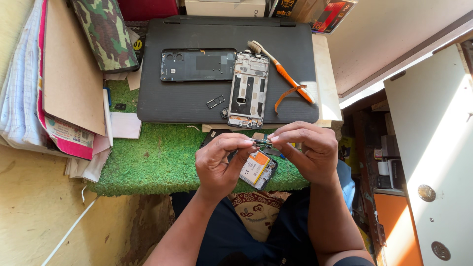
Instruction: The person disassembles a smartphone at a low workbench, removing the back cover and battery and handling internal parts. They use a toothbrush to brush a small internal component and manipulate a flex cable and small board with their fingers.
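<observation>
While both hands meet over the green mat, I pinch a small phone part.
Head view: left hand and right hand press fingertips on it, lifted close for inspection; battery below, opened phone frame parked on black tray.

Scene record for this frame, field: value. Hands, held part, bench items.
left hand: pinches one end of small part
right hand: pinches other end
small part: tiny, dark, detail unclear
battery: below the hands, on green mat
phone frame: opened, on black board
back cover: beside frame
toothbrush: orange, right of frame
</observation>
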